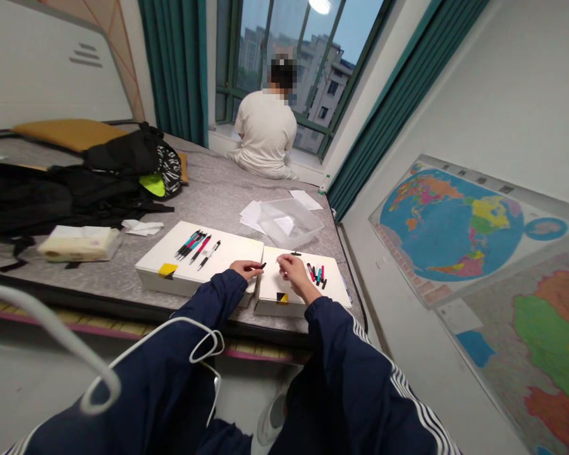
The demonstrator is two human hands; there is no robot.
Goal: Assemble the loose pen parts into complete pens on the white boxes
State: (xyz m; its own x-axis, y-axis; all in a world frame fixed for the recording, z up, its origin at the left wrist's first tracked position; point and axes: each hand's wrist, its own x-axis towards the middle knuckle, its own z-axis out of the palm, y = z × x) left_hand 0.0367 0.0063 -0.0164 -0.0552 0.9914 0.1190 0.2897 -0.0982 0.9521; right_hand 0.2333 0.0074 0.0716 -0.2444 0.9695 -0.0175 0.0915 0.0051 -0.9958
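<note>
My left hand (247, 270) pinches a small black pen part (263, 265) over the gap between two white boxes. Facing it, my right hand (293, 272) is closed above the right-hand white box (277, 308), its fingertips together; whether anything is between them is too small to tell. Just beyond the right hand lies a small dark piece (296, 254). Several short pen parts (317, 275), black, red and teal, lie to its right. On the left-hand white box (237, 243) are several whole pens (192, 245) in a row, with a white-and-black pen (209, 254) at the right end.
Behind the boxes are a clear plastic tub (291, 221) and white papers (251, 217). A tissue pack (79, 244) and black bags (66, 193) lie on the left. A person (267, 133) sits by the window. A white cable (171, 321) crosses my left sleeve.
</note>
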